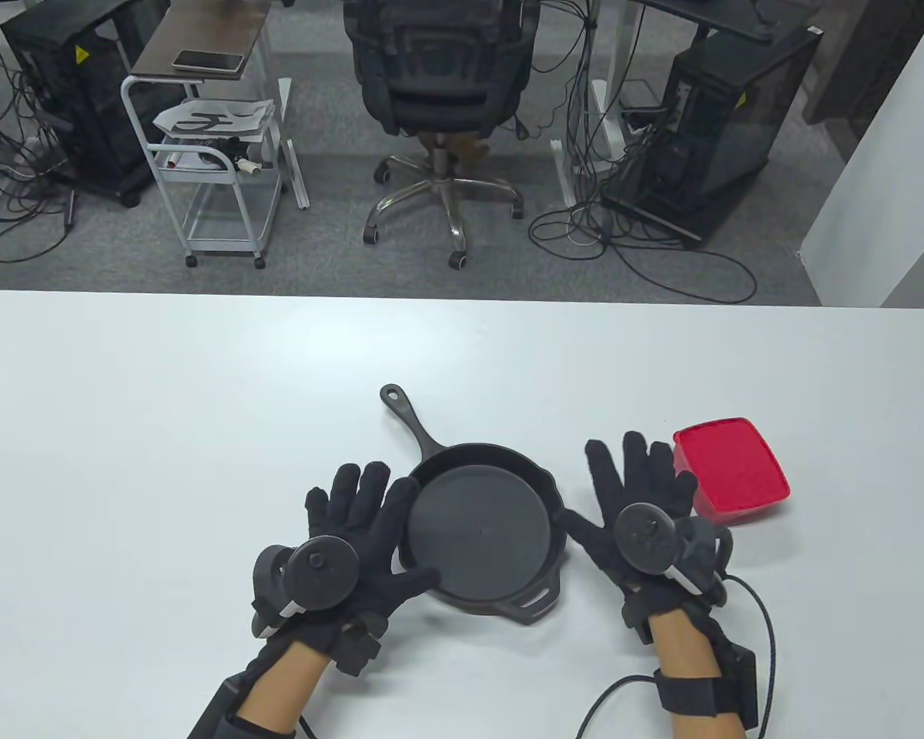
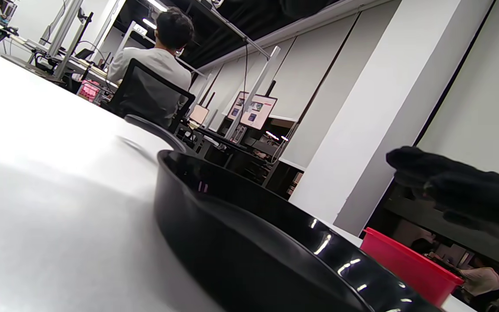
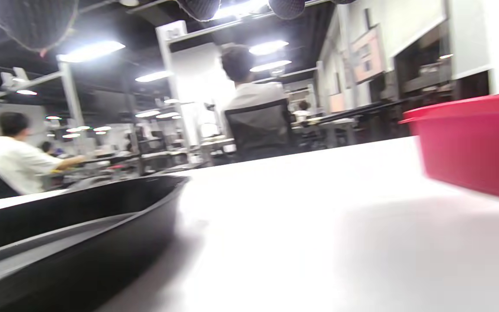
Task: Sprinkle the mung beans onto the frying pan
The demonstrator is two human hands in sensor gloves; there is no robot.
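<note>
Basically still pre-start: frying pan (image 1: 481, 531) sits near the front of the white table (image 1: 200, 431), empty, no beans in it, handle pointing away toward upper left. Left hand (image 1: 358, 539) lies flat with fingers spread, fingertips and thumb overlapping the pan's left rim; holds nothing. Right hand (image 1: 635, 512) is also flat and splayed, between the pan and the red container (image 1: 731, 471), thumb tip just beside the pan's right rim, fingertips at the container's near-left edge; also empty. Judgement: step in hand is the reach for the beans, presumably in the red container. Next move calls for the right hand to go into or pick up that container, take a pinch or tip it, then carry over the pan; left hand could steady the pan. Views: table view shows the container's top as solid red, so I can't tell lid from contents; no beans visible anywhere. Left wrist view adds the glossy pan wall with the container's side beyond it; right wrist view is blurred, shows only the pan edge and the container wall, well apart.
</note>
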